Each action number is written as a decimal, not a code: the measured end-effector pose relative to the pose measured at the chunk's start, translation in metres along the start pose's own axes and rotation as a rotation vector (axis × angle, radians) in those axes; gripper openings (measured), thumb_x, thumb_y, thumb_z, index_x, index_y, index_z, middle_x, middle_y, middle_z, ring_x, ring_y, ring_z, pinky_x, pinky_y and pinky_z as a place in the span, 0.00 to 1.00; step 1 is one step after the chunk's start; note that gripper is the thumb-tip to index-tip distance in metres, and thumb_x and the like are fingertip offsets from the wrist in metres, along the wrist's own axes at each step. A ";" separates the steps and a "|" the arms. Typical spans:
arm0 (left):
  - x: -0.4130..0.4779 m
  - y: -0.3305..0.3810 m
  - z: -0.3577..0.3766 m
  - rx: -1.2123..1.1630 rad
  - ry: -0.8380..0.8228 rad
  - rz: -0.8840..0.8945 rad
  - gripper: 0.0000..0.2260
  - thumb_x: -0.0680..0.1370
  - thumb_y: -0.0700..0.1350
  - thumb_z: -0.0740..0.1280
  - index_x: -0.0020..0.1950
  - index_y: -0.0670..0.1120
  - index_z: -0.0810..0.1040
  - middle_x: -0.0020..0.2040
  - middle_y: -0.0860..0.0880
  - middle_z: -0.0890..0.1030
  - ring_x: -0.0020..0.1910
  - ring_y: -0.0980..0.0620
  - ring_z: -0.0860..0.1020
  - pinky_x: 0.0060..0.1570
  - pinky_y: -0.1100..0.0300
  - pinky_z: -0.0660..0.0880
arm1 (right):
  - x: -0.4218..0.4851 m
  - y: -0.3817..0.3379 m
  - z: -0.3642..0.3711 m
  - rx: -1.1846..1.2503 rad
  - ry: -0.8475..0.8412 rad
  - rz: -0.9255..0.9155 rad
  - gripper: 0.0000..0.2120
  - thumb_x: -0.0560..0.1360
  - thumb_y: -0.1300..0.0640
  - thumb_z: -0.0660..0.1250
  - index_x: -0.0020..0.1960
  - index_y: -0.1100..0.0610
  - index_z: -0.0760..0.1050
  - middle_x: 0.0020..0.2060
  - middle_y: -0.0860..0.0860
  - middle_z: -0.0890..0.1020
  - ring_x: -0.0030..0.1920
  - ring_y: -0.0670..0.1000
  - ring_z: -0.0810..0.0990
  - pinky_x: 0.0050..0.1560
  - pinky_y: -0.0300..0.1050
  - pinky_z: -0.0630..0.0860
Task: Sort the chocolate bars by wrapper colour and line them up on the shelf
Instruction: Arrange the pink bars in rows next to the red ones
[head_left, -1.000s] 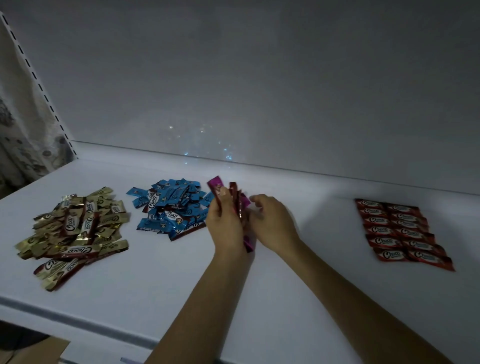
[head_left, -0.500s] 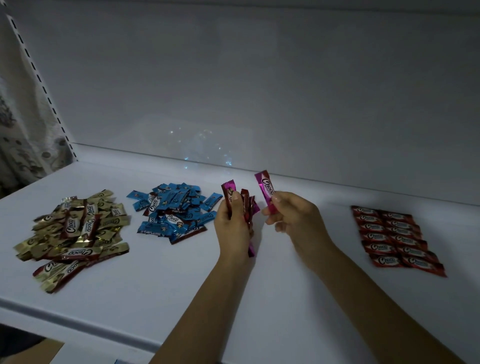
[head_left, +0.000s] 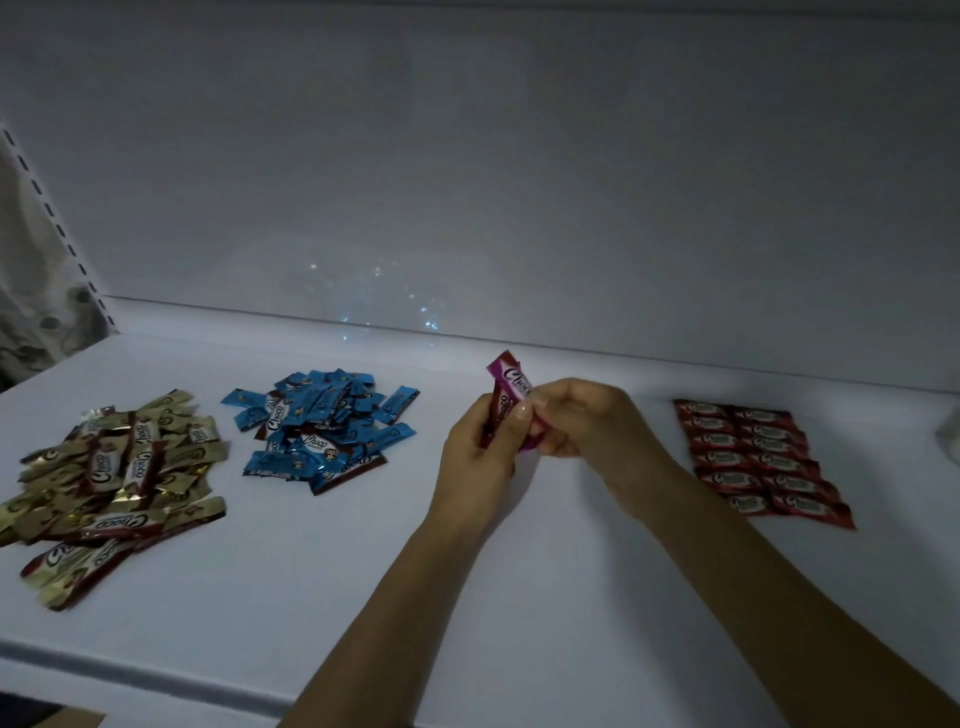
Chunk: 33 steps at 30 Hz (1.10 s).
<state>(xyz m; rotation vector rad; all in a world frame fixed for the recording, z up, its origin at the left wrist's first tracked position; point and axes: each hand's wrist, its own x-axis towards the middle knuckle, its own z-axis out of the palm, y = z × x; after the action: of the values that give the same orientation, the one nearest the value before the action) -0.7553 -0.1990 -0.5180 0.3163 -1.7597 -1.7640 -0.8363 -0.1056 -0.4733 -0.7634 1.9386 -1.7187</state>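
Left grip (head_left: 478, 460) and right grip (head_left: 587, 426) both clasp pink bars (head_left: 511, 382) over mid-shelf (head_left: 311, 571), between blue pile (head_left: 322, 431) and red rows (head_left: 753, 457).

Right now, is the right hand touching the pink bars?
Touching. The head view shows the right hand pinching the pink bars, which the left hand also grips.

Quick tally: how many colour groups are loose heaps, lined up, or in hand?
Loose heaps: 2, gold heap and blue heap
Lined up: 1, red bars
In hand: 1, pink bars, gripped by left hand and right hand
Total: 4 groups
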 end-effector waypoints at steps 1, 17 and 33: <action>0.000 0.000 0.001 0.019 -0.011 -0.008 0.06 0.81 0.47 0.61 0.49 0.48 0.77 0.29 0.57 0.75 0.26 0.61 0.70 0.28 0.70 0.66 | 0.004 -0.001 -0.010 0.002 0.054 -0.006 0.08 0.77 0.63 0.64 0.42 0.56 0.79 0.29 0.48 0.81 0.27 0.44 0.77 0.32 0.35 0.75; 0.003 -0.001 0.003 -0.243 0.117 -0.213 0.11 0.81 0.49 0.60 0.54 0.46 0.80 0.28 0.50 0.68 0.23 0.57 0.61 0.20 0.67 0.60 | -0.008 0.051 -0.025 -1.450 0.128 -0.293 0.19 0.80 0.44 0.53 0.62 0.54 0.73 0.55 0.50 0.78 0.55 0.52 0.76 0.55 0.47 0.68; 0.000 0.000 0.003 -0.272 0.114 -0.240 0.10 0.81 0.48 0.61 0.52 0.47 0.80 0.30 0.49 0.69 0.22 0.56 0.60 0.19 0.67 0.59 | 0.050 0.081 -0.029 -1.360 0.328 -0.075 0.22 0.79 0.48 0.53 0.70 0.55 0.67 0.67 0.53 0.71 0.65 0.56 0.68 0.63 0.51 0.61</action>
<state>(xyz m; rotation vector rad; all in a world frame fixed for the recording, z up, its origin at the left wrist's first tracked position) -0.7566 -0.1966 -0.5176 0.5179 -1.4272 -2.0825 -0.9017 -0.1109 -0.5474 -0.9559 3.2574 -0.2942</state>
